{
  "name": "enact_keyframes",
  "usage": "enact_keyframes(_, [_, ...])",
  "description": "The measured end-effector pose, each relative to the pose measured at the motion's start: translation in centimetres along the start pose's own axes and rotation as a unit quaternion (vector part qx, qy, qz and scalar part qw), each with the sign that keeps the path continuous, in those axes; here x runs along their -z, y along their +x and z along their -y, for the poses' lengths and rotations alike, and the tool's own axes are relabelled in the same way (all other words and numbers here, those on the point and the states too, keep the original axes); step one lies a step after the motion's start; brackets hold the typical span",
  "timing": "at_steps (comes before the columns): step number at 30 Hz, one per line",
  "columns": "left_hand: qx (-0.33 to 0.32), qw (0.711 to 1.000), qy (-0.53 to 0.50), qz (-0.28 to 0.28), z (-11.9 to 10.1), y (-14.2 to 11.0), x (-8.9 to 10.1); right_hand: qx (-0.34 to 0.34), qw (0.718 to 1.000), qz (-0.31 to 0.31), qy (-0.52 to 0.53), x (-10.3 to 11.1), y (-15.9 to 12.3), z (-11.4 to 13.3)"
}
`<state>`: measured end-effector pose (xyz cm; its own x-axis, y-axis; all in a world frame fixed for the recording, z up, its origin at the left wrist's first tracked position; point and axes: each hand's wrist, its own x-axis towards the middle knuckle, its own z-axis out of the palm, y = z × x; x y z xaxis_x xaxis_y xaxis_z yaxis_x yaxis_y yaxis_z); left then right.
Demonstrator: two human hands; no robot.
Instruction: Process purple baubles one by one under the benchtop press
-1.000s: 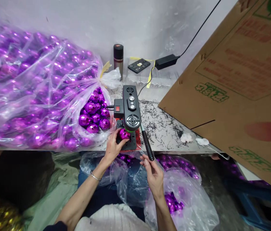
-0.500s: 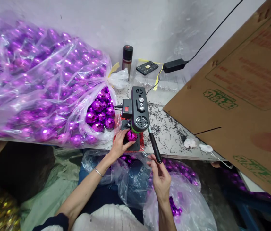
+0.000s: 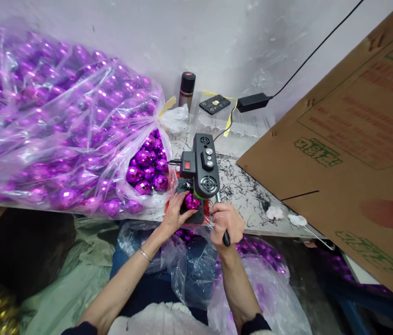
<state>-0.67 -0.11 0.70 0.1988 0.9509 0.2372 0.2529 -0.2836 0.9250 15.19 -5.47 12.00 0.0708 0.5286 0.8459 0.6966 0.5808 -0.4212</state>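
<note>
Under the head of a small black hand-lever machine (image 3: 206,165) sits a shiny purple mirror-ball ornament (image 3: 192,201). My left hand (image 3: 175,211) holds it between thumb and fingers, closed around its near left side on the machine's base. My right hand (image 3: 227,224) is wrapped round the black lever handle (image 3: 226,238) on the machine's right; the handle's end sticks out below my fist. Just left of the machine, an open-mouthed clear plastic bag (image 3: 88,125) shows more purple balls (image 3: 143,173). The contact point beneath the machine's head is partly hidden.
Black bits lie scattered over the white table (image 3: 241,186). A large cardboard box (image 3: 336,153) leans in from the right. Behind stand a dark bottle (image 3: 186,88), a black flat device (image 3: 214,104) and a power adapter (image 3: 253,102). Another plastic bag (image 3: 259,298) lies below the table edge.
My right hand has moved up from the handle's tip and closed round the lever. My left hand keeps holding the purple ball under the machine. The view has shifted slightly.
</note>
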Motion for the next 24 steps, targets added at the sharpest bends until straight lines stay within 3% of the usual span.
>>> enact_keyframes(7, [0.004,1.000,-0.007,0.004,0.1,-0.1,-0.1,-0.021,0.997,-0.072,0.001,-2.5,-3.7,-1.3])
enact_keyframes(15, [-0.011,1.000,0.001,0.003,0.3,-0.2,-0.3,-0.005,0.995,-0.103,0.003,-2.9,-3.6,-1.6])
enact_keyframes(24, [-0.018,1.000,0.003,-0.002,0.5,-0.2,-0.4,-0.026,0.996,-0.088,-0.008,-3.0,-4.7,-2.3])
